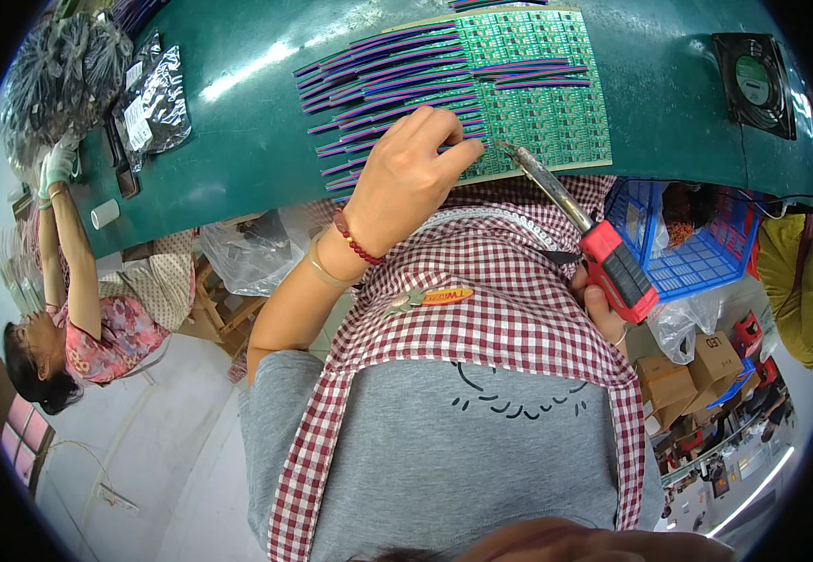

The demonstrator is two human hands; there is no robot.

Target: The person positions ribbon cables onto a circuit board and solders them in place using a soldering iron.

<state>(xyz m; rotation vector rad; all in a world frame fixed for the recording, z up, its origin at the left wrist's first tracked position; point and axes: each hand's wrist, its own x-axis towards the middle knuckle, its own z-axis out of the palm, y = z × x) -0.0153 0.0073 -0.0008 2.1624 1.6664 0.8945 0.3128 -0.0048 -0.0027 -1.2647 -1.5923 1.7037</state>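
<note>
A panel of green circuit boards (547, 122) lies on the table, with rows of thin multicoloured ribbon wires (378, 75) reaching out from its left part. A small bundle of the same wires (533, 73) rests across the panel's upper middle. My left hand (411, 164) is closed in a pinch at the panel's lower edge, on a wire end mostly hidden by the fingers. My right hand (603, 314) grips a soldering iron (617, 267) by its red and black handle. The iron's tip meets the board just right of my left fingertips.
A black fan (753, 84) stands on the green table (238, 140) at the right. At the left are bagged dark cables (65, 84), a silvery bag (158, 103) and a white roll (104, 214). A gloved co-worker (79, 253) reaches there. A blue crate (706, 253) sits below the table's edge.
</note>
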